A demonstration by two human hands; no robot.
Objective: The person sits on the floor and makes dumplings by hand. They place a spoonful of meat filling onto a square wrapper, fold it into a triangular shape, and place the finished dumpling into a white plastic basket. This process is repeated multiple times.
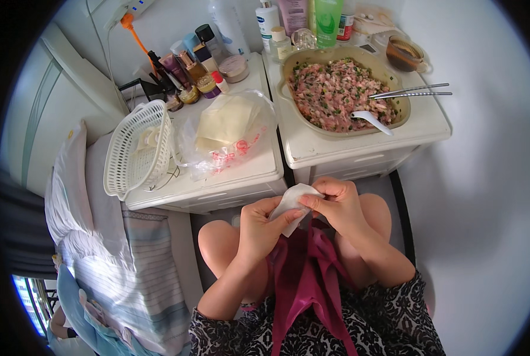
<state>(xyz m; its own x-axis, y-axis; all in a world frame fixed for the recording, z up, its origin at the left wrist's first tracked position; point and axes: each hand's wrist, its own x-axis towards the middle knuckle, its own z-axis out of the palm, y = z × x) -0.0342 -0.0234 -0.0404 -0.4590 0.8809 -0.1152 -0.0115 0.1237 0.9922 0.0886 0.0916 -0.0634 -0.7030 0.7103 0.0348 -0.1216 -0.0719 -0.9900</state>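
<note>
Between my two hands, above my lap, is a pale dough wrapper (291,203), folded over. My left hand (264,226) pinches its lower left side, thumb on top. At its upper right edge, my right hand (335,204) presses the wrapper between thumb and fingers. Whether filling lies inside the fold is hidden. Ahead on the right cabinet stands a beige basin (287,89) of minced meat with green bits (336,89). A white spoon (372,121) and metal chopsticks (416,91) rest in it. On the left cabinet, a stack of square wrappers (226,121) lies in a clear plastic bag (259,127).
A white plastic basket (119,151) holding a few pale folded pieces (149,139) sits at the left cabinet's edge. Cosmetic bottles (194,65) crowd the back, and a brown cup (404,53) stands behind the basin. A bed (140,255) is on the left, a white wall (484,178) on the right.
</note>
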